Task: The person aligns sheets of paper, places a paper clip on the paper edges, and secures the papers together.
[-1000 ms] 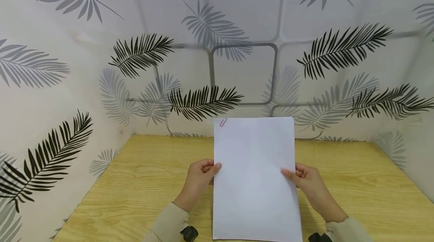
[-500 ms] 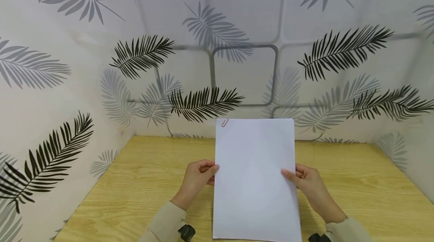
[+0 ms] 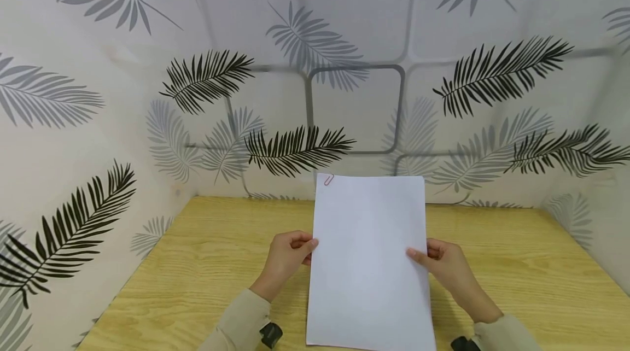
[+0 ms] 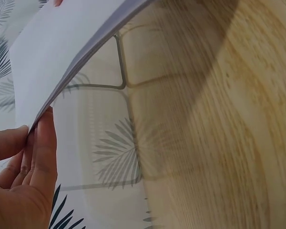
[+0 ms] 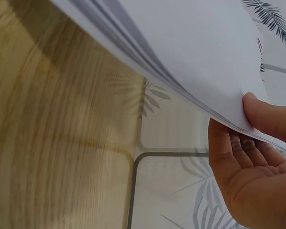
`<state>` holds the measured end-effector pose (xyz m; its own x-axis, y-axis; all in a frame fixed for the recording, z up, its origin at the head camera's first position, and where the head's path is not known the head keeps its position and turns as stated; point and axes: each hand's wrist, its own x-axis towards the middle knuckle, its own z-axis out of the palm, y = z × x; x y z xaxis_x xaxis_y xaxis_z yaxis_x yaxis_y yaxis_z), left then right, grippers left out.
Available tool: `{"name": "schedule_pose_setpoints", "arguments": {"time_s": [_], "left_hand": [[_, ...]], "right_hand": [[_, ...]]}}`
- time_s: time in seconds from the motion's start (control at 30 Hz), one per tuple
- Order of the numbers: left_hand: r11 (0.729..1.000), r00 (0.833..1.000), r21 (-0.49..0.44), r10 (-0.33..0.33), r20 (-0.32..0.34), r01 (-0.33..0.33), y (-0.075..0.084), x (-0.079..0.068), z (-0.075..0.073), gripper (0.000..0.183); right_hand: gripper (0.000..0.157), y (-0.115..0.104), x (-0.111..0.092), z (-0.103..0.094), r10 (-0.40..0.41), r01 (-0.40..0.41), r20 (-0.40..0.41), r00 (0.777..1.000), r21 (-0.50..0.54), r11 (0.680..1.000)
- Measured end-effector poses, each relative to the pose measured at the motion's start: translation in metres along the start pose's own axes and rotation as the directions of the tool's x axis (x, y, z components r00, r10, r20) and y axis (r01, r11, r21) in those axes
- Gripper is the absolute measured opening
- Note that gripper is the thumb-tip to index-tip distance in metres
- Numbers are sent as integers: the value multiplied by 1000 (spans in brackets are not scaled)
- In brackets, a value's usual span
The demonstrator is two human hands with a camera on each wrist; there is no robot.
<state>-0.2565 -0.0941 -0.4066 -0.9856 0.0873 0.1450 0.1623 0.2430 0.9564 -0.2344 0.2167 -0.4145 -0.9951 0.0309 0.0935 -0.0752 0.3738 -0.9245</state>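
A stack of white paper (image 3: 369,263) stands tilted up over the table, its blank front sheet toward me. A red paper clip (image 3: 328,180) sits at its top left corner. My left hand (image 3: 285,258) pinches the left edge, thumb in front and fingers behind. On the opposite edge my right hand (image 3: 450,269) grips the stack in the same way, its thumb lying flat on the front sheet. Several layered sheets show along the edge of the paper stack (image 5: 152,67) in the right wrist view. From the left wrist, the paper stack (image 4: 62,52) bends slightly near the fingers.
The wood-grain table (image 3: 197,263) spreads out on both sides of the paper. Behind it rises a pale wall covering (image 3: 354,105) with a leaf pattern, which also runs along the left and right sides.
The top of the paper stack has come down slightly, and its top edge has shifted a little. Compared with a second ago, my left hand sits slightly further left.
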Motion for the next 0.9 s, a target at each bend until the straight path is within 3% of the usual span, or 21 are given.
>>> {"name": "schedule_pose_setpoints", "arguments": {"time_s": [0.3, 0.5, 0.9], "left_hand": [[999, 999, 25, 48, 9, -48, -4, 3, 1, 16], [996, 997, 43, 76, 19, -77, -8, 5, 3, 13], [995, 997, 65, 77, 17, -78, -12, 9, 3, 11]], "right_hand": [[26, 1, 2, 1, -134, 114, -66, 989, -252, 961], [22, 0, 2, 3, -181, 140, -95, 979, -333, 932], [18, -3, 4, 8, -97, 71, -86, 992, -263, 962]]}}
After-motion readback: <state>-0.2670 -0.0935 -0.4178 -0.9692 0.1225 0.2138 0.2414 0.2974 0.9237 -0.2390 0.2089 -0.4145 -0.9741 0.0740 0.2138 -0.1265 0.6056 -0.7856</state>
